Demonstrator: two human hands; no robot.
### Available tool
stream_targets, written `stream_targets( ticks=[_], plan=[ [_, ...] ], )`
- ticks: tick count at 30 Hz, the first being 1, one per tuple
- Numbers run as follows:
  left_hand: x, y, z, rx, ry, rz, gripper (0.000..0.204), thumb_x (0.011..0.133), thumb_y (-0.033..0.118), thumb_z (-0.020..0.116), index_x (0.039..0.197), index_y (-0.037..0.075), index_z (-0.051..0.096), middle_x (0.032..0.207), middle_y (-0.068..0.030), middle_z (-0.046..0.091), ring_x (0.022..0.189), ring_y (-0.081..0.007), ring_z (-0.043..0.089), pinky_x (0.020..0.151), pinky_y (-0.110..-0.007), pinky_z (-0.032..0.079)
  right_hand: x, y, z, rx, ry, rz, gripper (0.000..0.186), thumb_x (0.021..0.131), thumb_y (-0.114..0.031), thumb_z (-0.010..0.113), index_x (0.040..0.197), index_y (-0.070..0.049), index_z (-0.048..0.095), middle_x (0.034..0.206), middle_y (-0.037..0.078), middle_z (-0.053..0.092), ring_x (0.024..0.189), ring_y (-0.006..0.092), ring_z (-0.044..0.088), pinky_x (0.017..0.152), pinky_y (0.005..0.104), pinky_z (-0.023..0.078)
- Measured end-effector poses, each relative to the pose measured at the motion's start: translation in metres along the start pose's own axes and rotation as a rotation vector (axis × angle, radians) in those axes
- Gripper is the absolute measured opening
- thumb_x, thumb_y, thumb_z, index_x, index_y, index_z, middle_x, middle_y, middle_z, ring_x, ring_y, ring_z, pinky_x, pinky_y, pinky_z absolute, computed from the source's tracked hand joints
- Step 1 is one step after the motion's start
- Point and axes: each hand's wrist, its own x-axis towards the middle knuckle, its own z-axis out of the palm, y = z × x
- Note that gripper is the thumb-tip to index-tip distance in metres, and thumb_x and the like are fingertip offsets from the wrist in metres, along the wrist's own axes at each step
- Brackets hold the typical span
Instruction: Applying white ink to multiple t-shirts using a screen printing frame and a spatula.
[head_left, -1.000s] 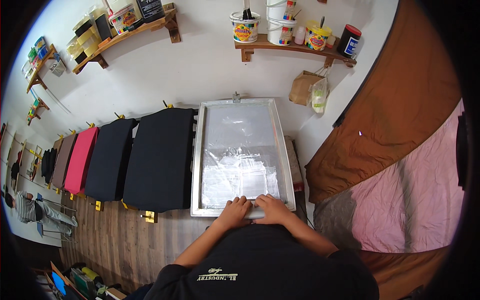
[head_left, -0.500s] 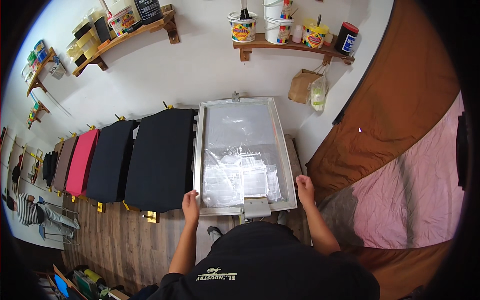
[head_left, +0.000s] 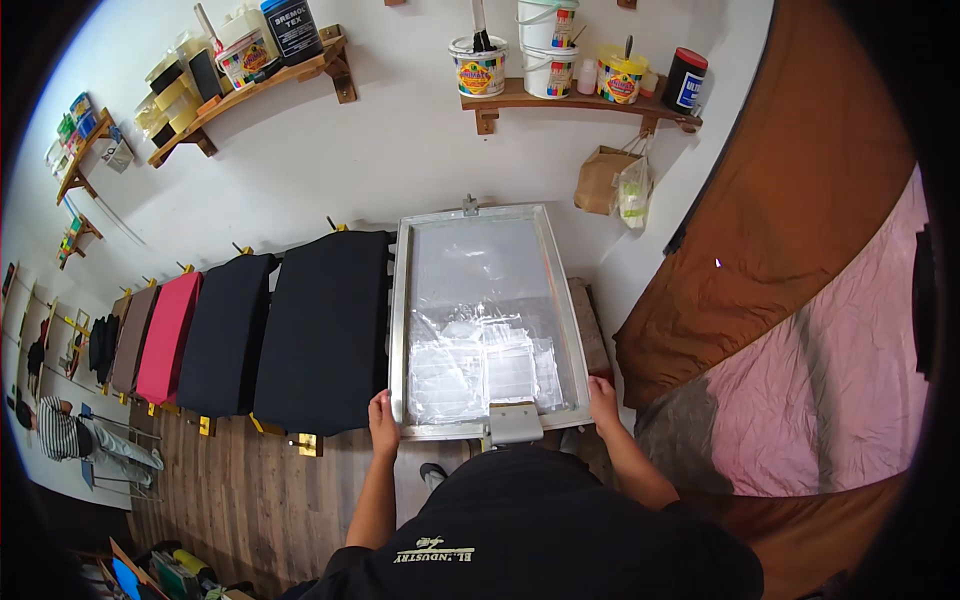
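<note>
A screen printing frame with pale metal edges lies in front of me. Its grey mesh carries shiny clear tape over the near half. My left hand is closed at the frame's near left corner, fingers against the outer edge. At the opposite near corner, my right hand closes on the right edge. Parts of the fingertips on both sides are hidden by the frame. Between the hands, a grey metal clamp sits on the near edge, and a small metal fitting is at the far edge.
Left of the frame runs a row of boards covered in black, navy, pink and brown cloth. Wall shelves hold tubs and bottles. Brown and pink fabric hangs at right. A person in a striped top is far left.
My right hand has come inward from beside the frame onto its right edge. My left hand has moved slightly nearer to me along the left edge. The whole view has shifted a little.
</note>
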Motion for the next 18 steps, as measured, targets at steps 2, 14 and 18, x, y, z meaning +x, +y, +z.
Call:
stream_targets(
  ticks=[2,14,18],
  plan=[
    [0.0,-0.005,0.004,0.008,-0.006,0.088,0.034,0.107,0.027,0.051,0.12,-0.002,0.06,0.112,-0.0126,0.061,0.1,-0.0227,0.059,0.093,-0.034,0.046,-0.002,-0.006,0.005,0.006,0.01,-0.06,0.04,0.105,-0.036,0.052,0.116,0.0,0.066,0.108,0.009,0.069,0.104,0.0194,0.063,0.095,0.0319,0.046],
    [-0.006,0.005,0.008,0.269,0.083,0.061,0.034,0.101,0.03,0.06,0.111,-0.003,0.062,0.102,-0.0176,0.064,0.092,-0.0284,0.063,0.085,-0.039,0.049,-0.011,-0.023,0.007,-0.437,0.082,-0.141,0.065,0.104,-0.05,0.038,0.099,0.009,0.065,0.095,0.036,0.065,0.099,0.0508,0.063,0.087,0.0523,0.048],
    [-0.007,0.006,0.008,0.392,0.094,-0.011,0.046,0.102,0.042,0.055,0.109,-0.003,0.063,0.101,-0.0222,0.068,0.094,-0.0368,0.066,0.084,-0.044,0.05,-0.01,-0.023,0.007,-0.564,0.114,-0.094,0.059,0.103,-0.049,0.037,0.103,0.001,0.068,0.102,0.031,0.067,0.103,0.0516,0.061,0.089,0.0586,0.046]
  ],
)
